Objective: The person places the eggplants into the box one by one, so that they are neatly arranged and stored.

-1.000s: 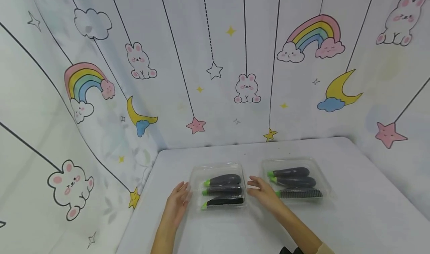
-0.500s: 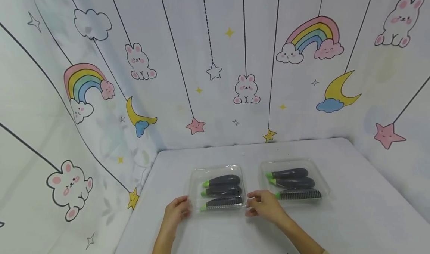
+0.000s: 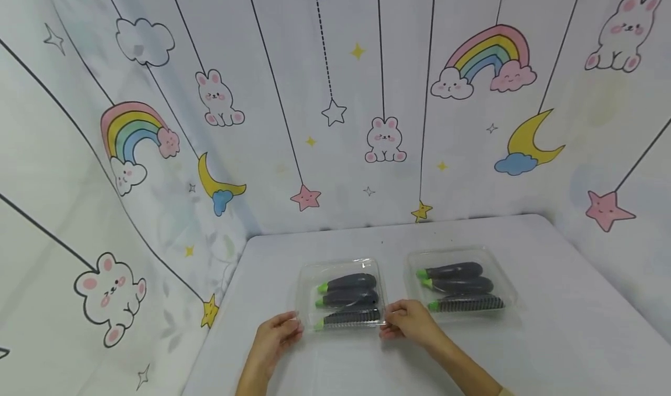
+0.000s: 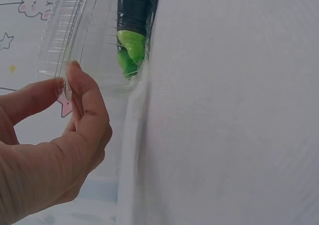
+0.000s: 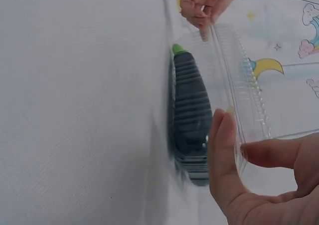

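A clear plastic clamshell box (image 3: 335, 264) lies on the white table with three dark eggplants (image 3: 348, 298) with green stems inside. My left hand (image 3: 275, 338) pinches the rim at the box's near left corner; in the left wrist view its thumb and fingers close on the clear edge (image 4: 67, 88). At the near right corner my right hand (image 3: 411, 324) pinches the same rim between thumb and fingers, as the right wrist view shows. The ribbed front wall of the box blurs the nearest eggplant (image 5: 192, 110) into stripes.
To the right stands a second clear clamshell box (image 3: 445, 250), also holding three eggplants (image 3: 461, 285). It sits just beyond my right forearm. White cloth printed with rabbits, rainbows and stars hangs behind the white table (image 3: 325, 239) and at both sides.
Both hands have moved toward me along the box's sides to its near corners, and their fingers now grip its rim. The second box stays in its place.
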Demonstrator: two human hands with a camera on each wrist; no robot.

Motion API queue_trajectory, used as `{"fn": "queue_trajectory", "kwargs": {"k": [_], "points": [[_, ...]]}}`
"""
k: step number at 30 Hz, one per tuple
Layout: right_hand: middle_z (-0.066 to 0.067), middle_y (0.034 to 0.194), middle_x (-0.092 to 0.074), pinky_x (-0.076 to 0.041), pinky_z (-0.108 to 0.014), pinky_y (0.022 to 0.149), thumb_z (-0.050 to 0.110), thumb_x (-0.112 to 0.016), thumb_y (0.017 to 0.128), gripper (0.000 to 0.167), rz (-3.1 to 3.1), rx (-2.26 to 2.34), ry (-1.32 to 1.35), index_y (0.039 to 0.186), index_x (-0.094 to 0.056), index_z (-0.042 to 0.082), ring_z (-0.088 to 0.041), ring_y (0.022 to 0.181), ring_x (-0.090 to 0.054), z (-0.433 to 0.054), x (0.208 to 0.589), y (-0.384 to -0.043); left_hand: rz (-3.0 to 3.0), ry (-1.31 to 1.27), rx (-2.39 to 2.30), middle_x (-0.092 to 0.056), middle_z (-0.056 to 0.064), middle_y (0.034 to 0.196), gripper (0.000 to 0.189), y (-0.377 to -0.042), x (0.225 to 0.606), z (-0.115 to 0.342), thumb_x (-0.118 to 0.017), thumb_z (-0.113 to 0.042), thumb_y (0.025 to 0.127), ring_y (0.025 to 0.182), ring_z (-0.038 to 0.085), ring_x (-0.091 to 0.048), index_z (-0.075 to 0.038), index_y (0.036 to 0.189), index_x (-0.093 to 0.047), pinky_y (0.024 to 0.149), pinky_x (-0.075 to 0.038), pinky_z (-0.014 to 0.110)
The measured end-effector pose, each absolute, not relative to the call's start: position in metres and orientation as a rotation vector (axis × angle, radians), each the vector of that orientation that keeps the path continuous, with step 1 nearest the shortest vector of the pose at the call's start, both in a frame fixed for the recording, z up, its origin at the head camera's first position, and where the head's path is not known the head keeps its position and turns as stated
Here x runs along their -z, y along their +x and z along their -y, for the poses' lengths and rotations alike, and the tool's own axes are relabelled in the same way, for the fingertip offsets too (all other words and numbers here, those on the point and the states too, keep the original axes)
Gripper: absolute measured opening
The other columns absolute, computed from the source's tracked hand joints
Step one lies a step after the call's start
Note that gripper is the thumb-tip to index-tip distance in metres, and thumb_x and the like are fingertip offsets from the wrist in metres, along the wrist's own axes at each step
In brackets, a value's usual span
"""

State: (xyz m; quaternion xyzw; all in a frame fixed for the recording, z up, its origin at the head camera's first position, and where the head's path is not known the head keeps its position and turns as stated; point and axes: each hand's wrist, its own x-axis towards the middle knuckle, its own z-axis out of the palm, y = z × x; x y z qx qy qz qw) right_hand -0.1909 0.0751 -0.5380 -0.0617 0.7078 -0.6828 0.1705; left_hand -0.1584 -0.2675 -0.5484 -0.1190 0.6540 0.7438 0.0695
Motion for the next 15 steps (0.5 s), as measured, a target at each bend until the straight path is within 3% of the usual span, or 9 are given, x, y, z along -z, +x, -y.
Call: {"fn": "queue_trajectory", "kwargs": {"k": [15], "points": [[-0.021, 0.089, -0.074, -0.065, -0.037, 0.077, -0.005, -0.062, 0.097, 0.024, -1.969, 1.999, -0.108, 0.111, -0.056, -0.024, -0.032, 0.082, -0.077, -0.0731, 0.542, -0.1906, -1.918, -0.421, -2.26, -0.075, 0.01, 0.099, 0.053, -0.159, 0.5485, 0.271, -0.07, -0.005, 0.096, 0.083, 0.015, -0.073, 0.015, 0.141, -0.05, 0.075, -0.061, 0.027]]}}
